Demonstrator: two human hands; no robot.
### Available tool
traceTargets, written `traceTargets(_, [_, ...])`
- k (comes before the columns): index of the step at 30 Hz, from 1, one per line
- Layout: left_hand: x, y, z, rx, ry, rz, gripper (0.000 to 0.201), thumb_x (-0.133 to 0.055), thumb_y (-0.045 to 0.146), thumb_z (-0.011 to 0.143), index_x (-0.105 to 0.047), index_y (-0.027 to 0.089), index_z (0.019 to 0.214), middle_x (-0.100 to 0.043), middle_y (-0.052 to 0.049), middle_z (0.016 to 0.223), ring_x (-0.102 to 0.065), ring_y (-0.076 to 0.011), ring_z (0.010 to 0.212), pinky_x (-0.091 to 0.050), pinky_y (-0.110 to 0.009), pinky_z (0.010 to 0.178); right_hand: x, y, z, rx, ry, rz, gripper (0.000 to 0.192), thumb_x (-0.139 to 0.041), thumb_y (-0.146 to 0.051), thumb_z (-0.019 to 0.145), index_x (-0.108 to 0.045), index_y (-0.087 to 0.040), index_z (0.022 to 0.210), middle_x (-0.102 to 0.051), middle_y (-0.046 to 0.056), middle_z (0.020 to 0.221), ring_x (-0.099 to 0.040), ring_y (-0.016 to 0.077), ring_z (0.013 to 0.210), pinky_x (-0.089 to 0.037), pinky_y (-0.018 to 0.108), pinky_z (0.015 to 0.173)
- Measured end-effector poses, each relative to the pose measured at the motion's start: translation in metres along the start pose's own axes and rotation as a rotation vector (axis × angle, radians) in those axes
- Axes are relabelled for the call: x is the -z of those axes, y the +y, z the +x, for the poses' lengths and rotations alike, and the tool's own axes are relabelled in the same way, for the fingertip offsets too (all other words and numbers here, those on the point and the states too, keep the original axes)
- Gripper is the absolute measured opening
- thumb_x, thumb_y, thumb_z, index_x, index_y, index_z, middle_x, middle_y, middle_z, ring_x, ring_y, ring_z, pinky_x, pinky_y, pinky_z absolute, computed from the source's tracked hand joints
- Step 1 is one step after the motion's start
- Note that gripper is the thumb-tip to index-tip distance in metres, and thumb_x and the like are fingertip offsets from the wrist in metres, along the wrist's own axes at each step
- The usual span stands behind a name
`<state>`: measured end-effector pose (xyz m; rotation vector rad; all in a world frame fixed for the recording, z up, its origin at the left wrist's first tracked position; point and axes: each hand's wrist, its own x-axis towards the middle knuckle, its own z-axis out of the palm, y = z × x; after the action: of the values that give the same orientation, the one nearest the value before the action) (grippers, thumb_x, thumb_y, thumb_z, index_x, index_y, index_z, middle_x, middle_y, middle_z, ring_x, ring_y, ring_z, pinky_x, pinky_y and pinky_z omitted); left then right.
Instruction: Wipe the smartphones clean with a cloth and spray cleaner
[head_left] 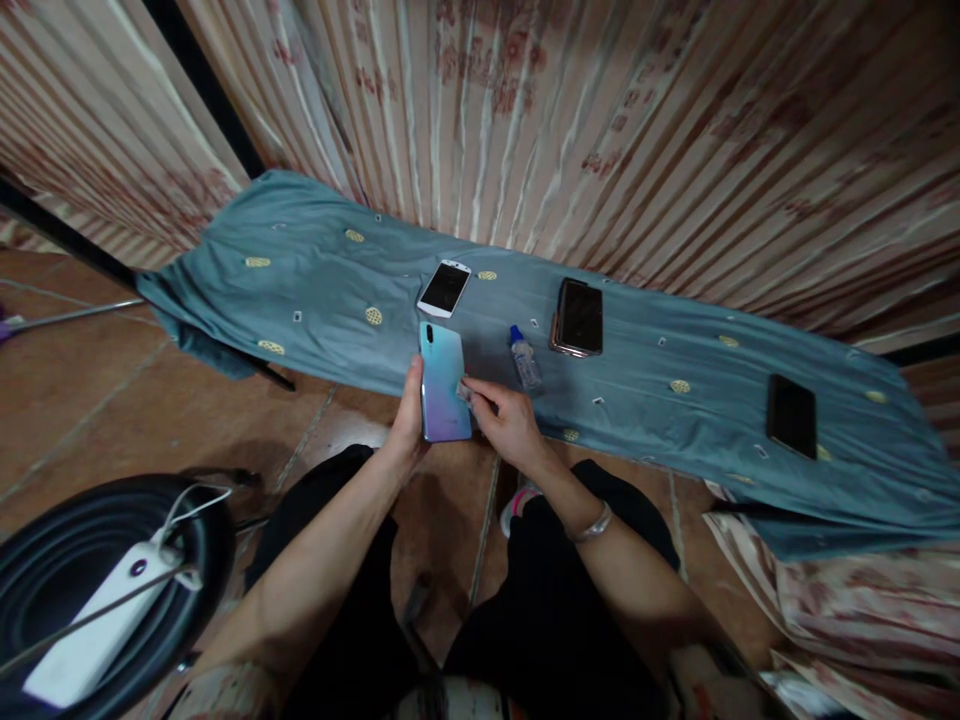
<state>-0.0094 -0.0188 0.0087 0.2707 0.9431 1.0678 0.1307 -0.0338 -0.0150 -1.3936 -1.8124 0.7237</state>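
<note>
My left hand is closed around the left edge of a smartphone with a shiny blue-to-purple back and a camera strip at its top left. My right hand pinches a small greyish cloth against the right side of the phone's back. Just beyond, a white smartphone lies face up on the blue cloth cover. A clear bottle with a blue cap lies to the right of my right hand.
Stacked dark phones lie right of the bottle, and another black phone is farther right. A pleated patterned curtain hangs behind. On the tiled floor at lower left are a coiled black hose and a white power strip.
</note>
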Motion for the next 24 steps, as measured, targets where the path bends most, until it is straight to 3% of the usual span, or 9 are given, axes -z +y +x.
traceTargets(5, [0.001, 0.002, -0.002, 0.012, -0.027, 0.017, 0.065, -0.029, 0.056, 0.101, -0.068, 0.009, 0.123, -0.079, -0.014, 0.091, -0.076, -0.0235, 0.082, -0.061, -0.032, 0.075, 0.005, -0.003, -0.007, -0.008, -0.045, -0.006, 0.032, -0.056, -0.012, 0.09, -0.077, -0.023, 0.111, -0.078, 0.004, 0.114, -0.074, 0.0203, 0.104, -0.057, 0.032, 0.095])
traceTargets(17, [0.002, 0.003, 0.005, 0.009, 0.036, 0.035, 0.059, -0.043, 0.058, 0.096, -0.07, 0.011, 0.117, -0.078, -0.012, 0.087, -0.075, -0.0219, 0.073, -0.059, -0.029, 0.066, 0.017, -0.007, -0.013, -0.064, -0.213, 0.03, 0.03, -0.06, -0.013, 0.087, -0.079, -0.026, 0.106, -0.081, 0.001, 0.097, -0.077, 0.0188, 0.082, -0.058, 0.027, 0.076])
traceTargets(24, [0.006, 0.002, 0.008, -0.046, 0.074, 0.065, 0.056, -0.044, 0.058, 0.096, -0.072, 0.012, 0.11, -0.078, -0.01, 0.079, -0.074, -0.02, 0.071, -0.057, -0.026, 0.063, 0.018, -0.006, -0.015, -0.102, -0.287, 0.117, 0.027, -0.061, -0.012, 0.085, -0.079, -0.021, 0.103, -0.081, 0.002, 0.098, -0.076, 0.0175, 0.085, -0.057, 0.025, 0.077])
